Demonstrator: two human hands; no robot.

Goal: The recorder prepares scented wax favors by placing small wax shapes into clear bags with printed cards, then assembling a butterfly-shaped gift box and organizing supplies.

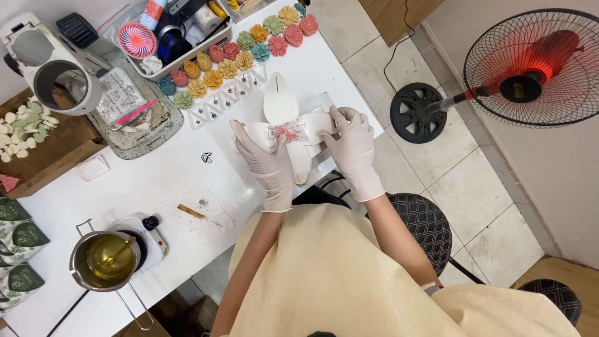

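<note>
Head view: white worktop [156, 181] under both gloved hands. White petal-shaped mould [282, 105] just beyond fingers. Left hand [268, 165], right hand [352, 146] fingers pinched on small clear packet [288, 132] (pink piece inside), held between them.

Left hand [269, 163] and right hand [353, 145] (both gloved) pinch inward, fingers curled.

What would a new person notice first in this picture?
At the table's middle, the gloved left hand and right hand hold a small clear packet over a white petal-shaped mould. Above them lie rows of coloured flower pieces; a pot of yellow liquid stands lower left.
</note>
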